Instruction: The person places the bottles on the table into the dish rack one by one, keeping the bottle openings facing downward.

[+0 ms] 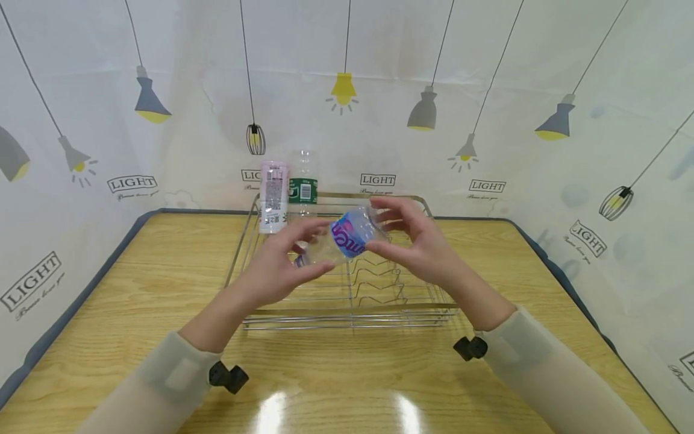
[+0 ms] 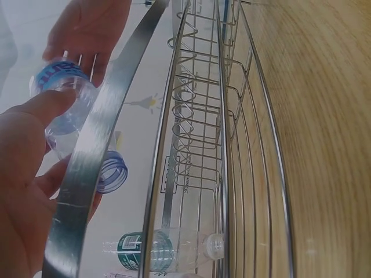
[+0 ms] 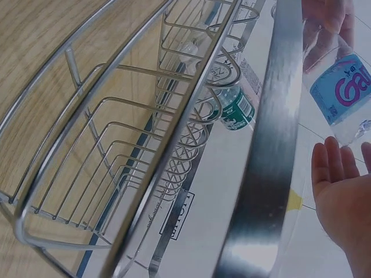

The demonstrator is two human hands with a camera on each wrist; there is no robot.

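A clear plastic bottle (image 1: 349, 232) with a blue-and-purple label is held above the rack, tilted with its bluish neck (image 2: 113, 174) down toward the left. My left hand (image 1: 279, 259) grips it near the neck end, thumb in front and fingers behind. At the base end is my right hand (image 1: 414, 241), its thumb by the label's edge. Seen from the right wrist, that hand's fingers (image 3: 333, 165) are extended close to the bottle's base; whether they touch it is hard to tell. Beneath both hands stands a metal wire rack (image 1: 352, 308).
At the rack's back left, a green-labelled clear bottle (image 1: 303, 191) stands neck down beside a pink-and-white bottle (image 1: 273, 196). The rack has a raised front rail (image 2: 93, 139) and wavy wire dividers (image 1: 379, 283). A wooden table (image 1: 347, 374) lies underneath, with a lamp-print cloth (image 1: 488, 48) behind.
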